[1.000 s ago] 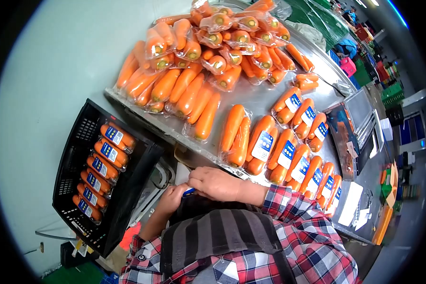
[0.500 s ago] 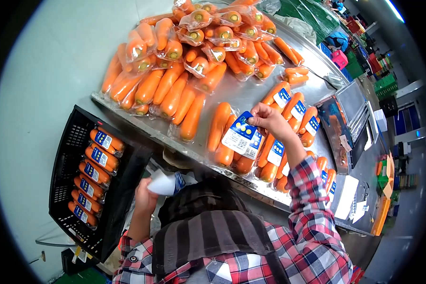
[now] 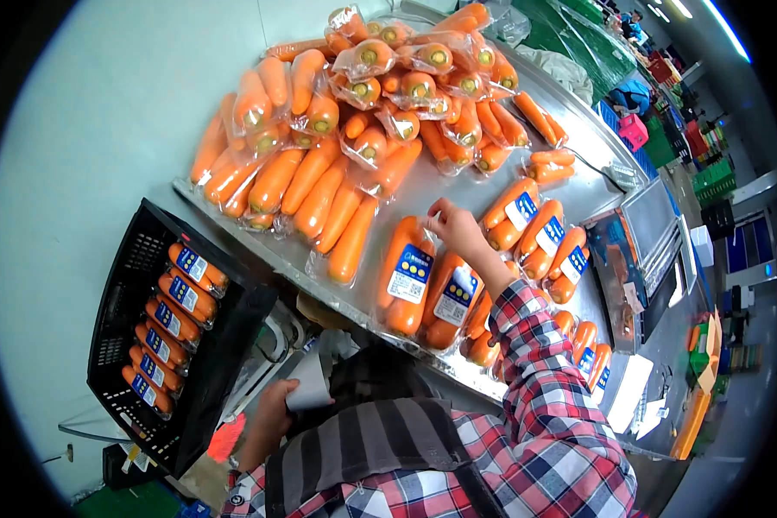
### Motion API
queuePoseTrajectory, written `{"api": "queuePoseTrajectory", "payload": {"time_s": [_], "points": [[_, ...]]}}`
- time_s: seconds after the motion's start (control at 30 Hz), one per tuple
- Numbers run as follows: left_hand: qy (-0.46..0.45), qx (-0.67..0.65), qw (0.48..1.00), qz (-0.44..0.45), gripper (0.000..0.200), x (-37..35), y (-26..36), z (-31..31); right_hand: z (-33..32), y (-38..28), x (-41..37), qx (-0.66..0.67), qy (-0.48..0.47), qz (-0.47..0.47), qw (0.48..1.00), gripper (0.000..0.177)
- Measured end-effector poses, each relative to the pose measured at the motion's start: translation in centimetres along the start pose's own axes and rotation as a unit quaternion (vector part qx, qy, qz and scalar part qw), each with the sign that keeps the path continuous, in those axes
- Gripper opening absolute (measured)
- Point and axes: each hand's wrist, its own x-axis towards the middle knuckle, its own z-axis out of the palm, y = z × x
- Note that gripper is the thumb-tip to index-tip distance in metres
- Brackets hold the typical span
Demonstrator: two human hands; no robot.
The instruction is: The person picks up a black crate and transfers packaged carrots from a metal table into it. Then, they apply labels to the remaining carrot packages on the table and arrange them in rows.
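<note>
My right hand (image 3: 455, 228) is over the metal table, just above the labelled bags, its fingers slightly apart with nothing seen in them. Nearest to it is a bag of carrots (image 3: 394, 306) with a blue and white label (image 3: 409, 274) on its front. Beside that, another labelled carrot bag (image 3: 441, 332) lies partly under my right wrist. Low on the left, my left hand (image 3: 273, 413) is closed around a white strip of label paper (image 3: 311, 385). Several more labelled bags (image 3: 551, 237) lie to the right of my right arm.
A heap of bagged carrots (image 3: 380, 95) without visible labels covers the back left of the metal table (image 3: 483, 194). At left stands a black crate (image 3: 116, 332) holding several labelled bags. A box-like machine with a raised lid (image 3: 643, 233) and white papers (image 3: 632, 388) are at right.
The label my right hand was holding now sits on the leftmost bag, and that hand has moved up-left off it. My left hand has lowered with the label strip.
</note>
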Motion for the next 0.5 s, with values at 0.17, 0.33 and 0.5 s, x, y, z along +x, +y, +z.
{"api": "queuePoseTrajectory", "payload": {"time_s": [0.17, 0.33, 0.5], "points": [[0.064, -0.014, 0.995, -0.072, 0.015, -2.4, -5.9, 1.1, 1.8, -0.7, 7.4, 0.546, 0.115, 0.148, 0.817, 0.036], [0.077, 0.012, 0.986, -0.147, 0.019, -5.2, -7.5, 1.0, -4.4, 0.9, 11.2, 0.263, 0.525, -0.065, 0.807, 0.028], [0.040, -0.069, 0.969, -0.235, 0.023, -3.1, -1.8, 0.8, -16.4, -3.7, 12.3, -0.069, 0.561, -0.145, 0.812, 0.058]]}}
